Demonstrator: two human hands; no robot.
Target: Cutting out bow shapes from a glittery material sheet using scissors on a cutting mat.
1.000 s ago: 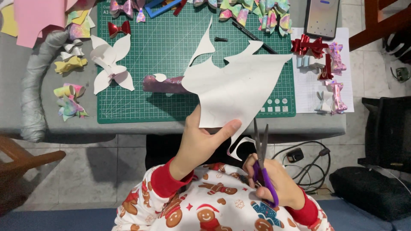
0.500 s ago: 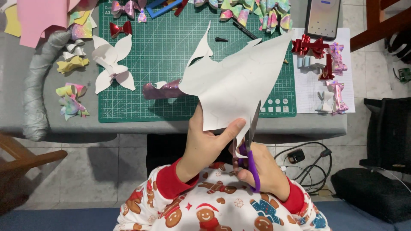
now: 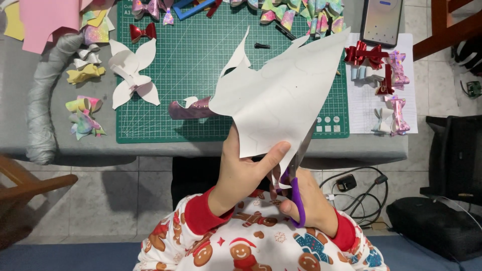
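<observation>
White sheet (image 3: 283, 100) pinched by left hand (image 3: 241, 173), purple-handled scissors (image 3: 297, 195) gripped in right hand (image 3: 311, 206), blades at its right edge, green cutting mat (image 3: 201, 70) on surface beyond

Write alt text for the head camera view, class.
A person's left hand holds a white sheet while the right hand cuts it with purple-handled scissors above a green cutting mat ringed by shiny bows.

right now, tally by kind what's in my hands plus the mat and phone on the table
white sheet, in left hand: 1
purple-handled scissors, in right hand: 1
green cutting mat: 1
phone: 1
total: 4
</observation>
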